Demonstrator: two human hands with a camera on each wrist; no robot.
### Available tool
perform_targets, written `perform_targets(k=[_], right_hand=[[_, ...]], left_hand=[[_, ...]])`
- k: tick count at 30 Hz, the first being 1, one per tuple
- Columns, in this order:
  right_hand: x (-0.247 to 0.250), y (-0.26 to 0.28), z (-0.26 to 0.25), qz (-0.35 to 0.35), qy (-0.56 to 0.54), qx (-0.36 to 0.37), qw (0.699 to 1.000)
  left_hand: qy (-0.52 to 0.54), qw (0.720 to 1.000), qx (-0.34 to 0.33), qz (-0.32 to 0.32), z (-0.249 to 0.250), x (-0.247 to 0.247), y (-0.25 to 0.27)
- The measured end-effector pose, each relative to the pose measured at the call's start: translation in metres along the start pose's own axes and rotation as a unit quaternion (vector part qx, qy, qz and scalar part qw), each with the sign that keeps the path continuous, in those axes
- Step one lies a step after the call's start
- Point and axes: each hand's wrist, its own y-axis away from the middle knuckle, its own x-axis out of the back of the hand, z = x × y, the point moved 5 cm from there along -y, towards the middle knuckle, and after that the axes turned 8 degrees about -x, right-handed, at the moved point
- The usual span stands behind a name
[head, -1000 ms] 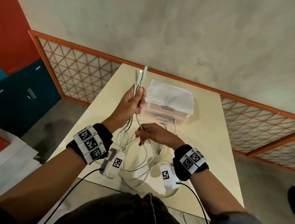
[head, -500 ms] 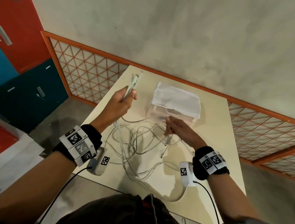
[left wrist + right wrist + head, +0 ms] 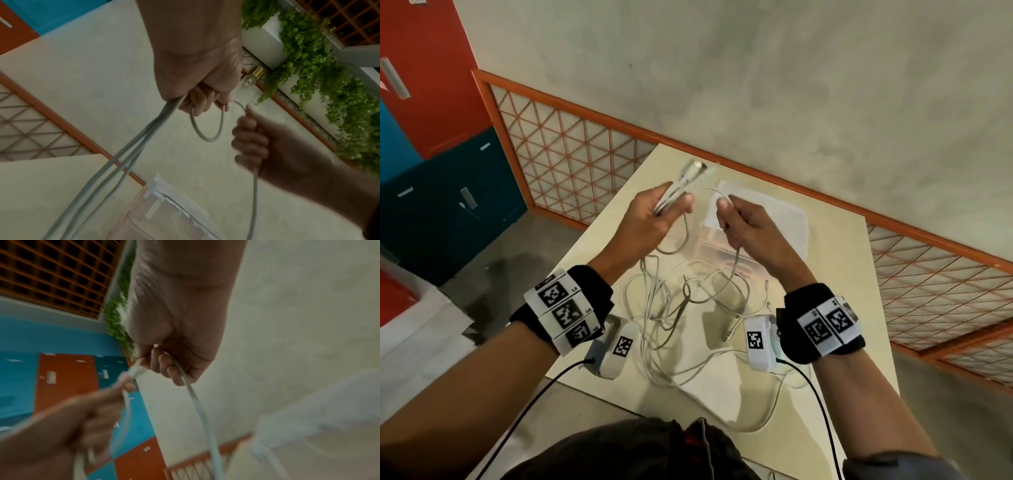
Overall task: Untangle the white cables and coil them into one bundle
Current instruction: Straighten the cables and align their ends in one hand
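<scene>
A tangle of white cables point(image 3: 688, 308) lies on the cream table point(image 3: 842, 274) between my wrists. My left hand point(image 3: 654, 216) is raised and grips a bunch of cable ends point(image 3: 681, 185) whose plugs stick up past the fingers; the strands point(image 3: 127, 155) hang down from the fist. My right hand point(image 3: 743, 222) is raised beside it and grips a single white cable point(image 3: 197, 404) that runs down to the tangle. A short loop point(image 3: 205, 128) of cable sags between the two hands.
A clear plastic box with a white cloth on top point(image 3: 774, 219) stands on the table behind the hands. An orange lattice railing point(image 3: 571, 150) and a grey wall run behind the table. Blue and red cabinets point(image 3: 431, 192) stand at the left.
My right hand rose from the tangle on the table with one cable and came up next to the left hand. The left hand kept its bunch of cable ends.
</scene>
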Motion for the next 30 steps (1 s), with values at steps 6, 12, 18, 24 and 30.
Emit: perform_targets(k=[6,12,18,24,30], right_hand=[[-0.028,0.022,0.1,-0.082,0.049,-0.123,0.988],[-0.027,0.036,0.139,-0.115,0.085,-0.156,0.977],[0.011,0.022,0.067,0.058,0.13,-0.032,0.989],[0.019,0.016,0.007,0.084,0.164,0.021,0.983],[0.031,0.012,-0.018,0.058,0.151,0.019,0.987]], left_hand=[[0.064,0.988,-0.021,0.137,0.001,0.02,-0.01],[-0.01,0.979,-0.004,0.205,-0.02,0.021,-0.007],[-0.103,0.973,0.097,0.184,-0.051,0.007,0.006],[0.054,0.998,0.015,0.014,-0.007,-0.037,0.006],[0.096,0.993,0.006,-0.065,0.002,-0.049,-0.002]])
